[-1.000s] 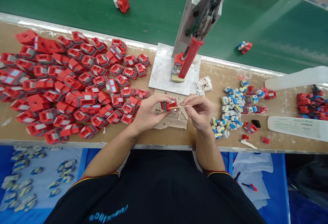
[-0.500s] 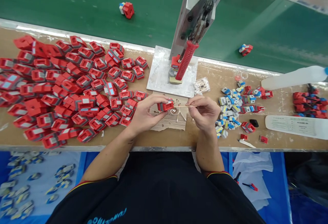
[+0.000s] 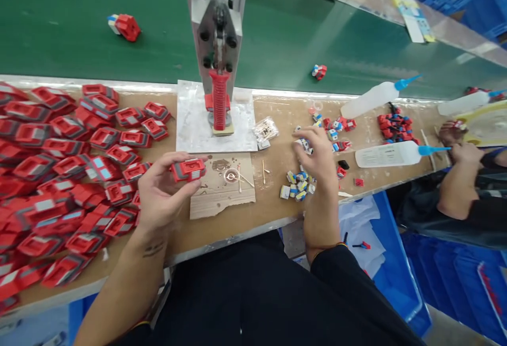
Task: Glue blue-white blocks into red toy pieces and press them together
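My left hand [image 3: 160,190] grips a red plastic toy part [image 3: 188,170] with a grey band and a recess facing up, held between thumb and fingers left of the cardboard. My right hand [image 3: 317,164] hangs over a pile of small white, blue and yellow blocks [image 3: 299,186], thumb and fingers apart; part of the pile is hidden under it. Between the hands lies a torn piece of cardboard [image 3: 214,206] with a small clear puddle and cotton swabs [image 3: 240,179] on it. Another cotton swab [image 3: 264,173] rests on the bench to its right.
A hand press [image 3: 219,97] with a red handle stands behind the cardboard. Many red parts [image 3: 75,171] cover the left bench. Glue-type bottles [image 3: 388,155] with blue nozzles lie on the right, near a co-worker's hands [image 3: 467,153]. A green belt [image 3: 273,45] runs behind.
My right hand has let go of the cotton swab and moved right to the small blocks. My left hand still holds the red part, now farther from the puddle. The view has turned right.
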Motion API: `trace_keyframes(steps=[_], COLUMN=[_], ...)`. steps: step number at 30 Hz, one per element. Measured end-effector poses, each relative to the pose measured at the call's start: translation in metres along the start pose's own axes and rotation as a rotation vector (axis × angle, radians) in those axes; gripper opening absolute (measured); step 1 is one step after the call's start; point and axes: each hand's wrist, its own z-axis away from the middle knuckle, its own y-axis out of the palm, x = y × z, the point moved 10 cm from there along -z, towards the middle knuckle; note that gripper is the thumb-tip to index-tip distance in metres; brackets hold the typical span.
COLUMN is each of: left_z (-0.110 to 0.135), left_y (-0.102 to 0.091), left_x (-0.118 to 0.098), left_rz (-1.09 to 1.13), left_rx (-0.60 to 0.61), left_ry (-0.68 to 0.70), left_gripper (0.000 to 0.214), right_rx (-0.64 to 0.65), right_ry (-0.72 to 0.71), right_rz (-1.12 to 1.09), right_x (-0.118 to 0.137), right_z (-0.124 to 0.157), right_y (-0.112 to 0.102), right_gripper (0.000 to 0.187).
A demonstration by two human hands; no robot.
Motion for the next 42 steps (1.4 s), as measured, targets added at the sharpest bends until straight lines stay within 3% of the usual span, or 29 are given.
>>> trace_keyframes(steps=[2,4,6,7,12,16,18,21,26,31,38,42], left_z=[0.002,0.002,0.002,0.002,0.004,0.010,0.013,0.013,0.012,0.013,0.026,0.033], left_y=[0.000,0.003,0.006,0.007,0.017,0.033,0.040,0.045,0.042,0.041,0.034,0.034], left_x=[0.005,0.008,0.009,0.009,0.011,0.010,0.008,0.003,0.000,-0.003,-0.041,-0.040], left_rz=[0.061,0.112,0.157,0.175,0.263,0.257,0.231,0.184,0.156,0.112,-0.211,-0.472], left_rx=[-0.022,-0.017,-0.002,-0.001,0.053,0.146,0.190,0.232,0.239,0.235,0.040,0.020], left_ry=[-0.060,-0.103,-0.120,-0.123,-0.138,-0.160,-0.155,-0.132,-0.104,-0.018,0.459,0.541], left_gripper=[0.043,0.043,0.045,0.047,0.049,0.044,0.044,0.044,0.041,0.041,0.032,0.012], right_rx=[0.089,0.282,0.383,0.362,-0.068,-0.300,-0.273,-0.128,-0.045,-0.046,0.012,0.034], right_ry=[0.103,0.111,0.091,0.084,0.024,-0.043,-0.051,-0.018,-0.108,-0.111,0.180,0.205], right_rz=[0.228,0.376,0.412,0.380,-0.217,-0.747,-0.899,-0.936,-0.749,-0.715,-0.938,-0.868], right_x=[-0.044,-0.070,-0.078,-0.075,-0.016,0.044,0.073,0.105,0.132,0.134,0.123,0.130], right_z=[-0.002,-0.003,-0.004,-0.006,0.000,0.015,0.015,0.009,0.007,0.011,0.020,0.023], right_y=[-0.005,0.010,0.021,0.022,0.003,0.015,0.031,0.053,0.052,0.044,0.066,0.072], right_gripper=[0.024,0.024,0.022,0.021,0.025,0.028,0.031,0.034,0.031,0.024,0.034,0.035])
